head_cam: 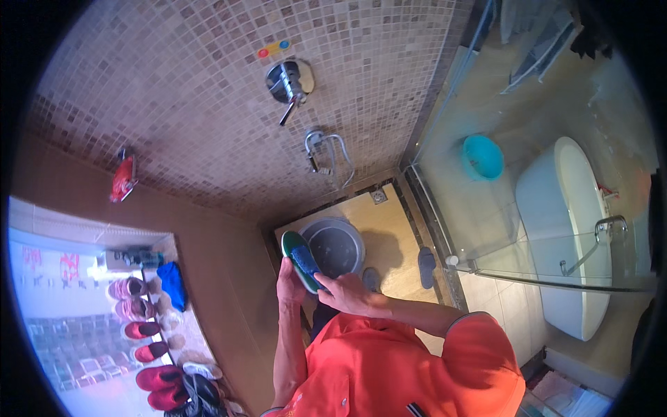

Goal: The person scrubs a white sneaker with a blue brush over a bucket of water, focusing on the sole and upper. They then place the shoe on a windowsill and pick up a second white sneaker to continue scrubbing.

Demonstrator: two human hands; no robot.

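Note:
A green shoe (297,258) with blue lacing and a pale sole edge is held up in front of me, its toe pointing away. My left hand (289,281) grips it along the left side. At the heel end, my right hand (351,294) has its fingers on the shoe, by the opening; part of the heel is hidden behind them. Just beyond the shoe, a grey round tub (338,245) stands on the floor with what looks like water in it. The shoe overlaps the tub's left rim in view.
Several shoes (151,352) and a blue cloth (172,285) lie along the windowsill at left. A shower mixer (289,86) and hose (346,156) are on the tiled wall. Grey slippers (426,267) are on the floor. Past the glass partition stand a turquoise basin (483,158) and a bathtub (557,234).

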